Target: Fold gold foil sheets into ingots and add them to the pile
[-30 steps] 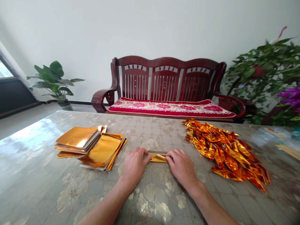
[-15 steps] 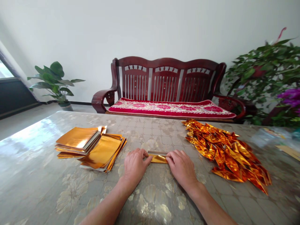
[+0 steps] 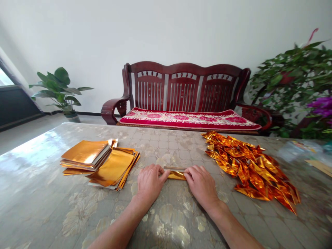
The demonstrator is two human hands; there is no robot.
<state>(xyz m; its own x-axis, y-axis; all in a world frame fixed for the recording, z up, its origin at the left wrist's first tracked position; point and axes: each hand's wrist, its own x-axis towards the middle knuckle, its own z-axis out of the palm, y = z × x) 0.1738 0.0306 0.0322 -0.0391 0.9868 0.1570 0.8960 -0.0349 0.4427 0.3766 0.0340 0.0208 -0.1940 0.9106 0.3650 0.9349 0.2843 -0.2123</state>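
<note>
A narrow folded strip of gold foil paper (image 3: 176,175) lies on the table between my two hands, with a greyish edge along its far side. My left hand (image 3: 150,181) grips its left end, thumb against the near edge and fingers curled over. At the right end, my right hand (image 3: 200,183) pinches the paper the same way. Stacks of flat gold foil sheets (image 3: 111,166) lie to the left of my left hand. To the right is a heap of folded gold foil pieces (image 3: 251,169) with pointed ends.
The table (image 3: 171,214) has a patterned, glossy cover. Behind it stands a dark red wooden bench (image 3: 184,93) with a red floral cushion (image 3: 186,119). Clear plastic wrapping (image 3: 298,151) lies at the right edge. Potted plants (image 3: 59,90) stand on both sides.
The foil strip between my hands looks slightly narrower and more curled at its near edge. My hands have barely moved.
</note>
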